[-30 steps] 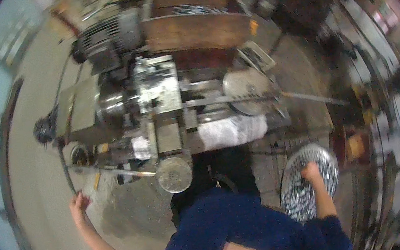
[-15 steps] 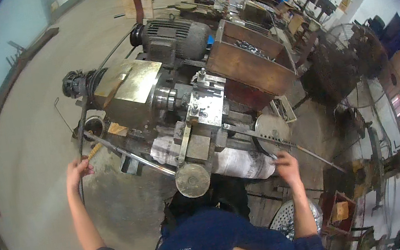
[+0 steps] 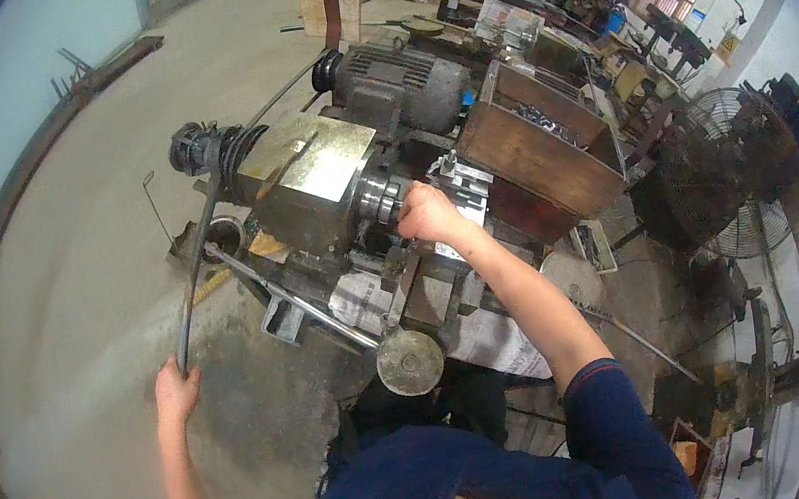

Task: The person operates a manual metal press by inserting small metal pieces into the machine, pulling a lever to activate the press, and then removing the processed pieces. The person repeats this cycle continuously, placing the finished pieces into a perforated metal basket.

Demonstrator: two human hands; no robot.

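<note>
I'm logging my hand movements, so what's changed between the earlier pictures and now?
Your right hand went forward and left, from over the round tray of metal pieces to the chuck; whether it holds anything is hidden. In the last half second your left hand moved down the long rod, now closed around its lower end. Motor and wooden box stayed put.

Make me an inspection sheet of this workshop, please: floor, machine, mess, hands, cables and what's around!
Surface: grey floor, darker patch beside the machine.
Job's things: metal machine with a ringed spindle; long bar.
Clutter: white sheeting on the machine; wooden box of small metal parts behind.
Hands: left hand closed around the long bar's lower end; right hand at the spindle, contact unclear.
Cables: none clear enough to tell.
Surroundings: motor behind the machine; fan to the right.
</note>
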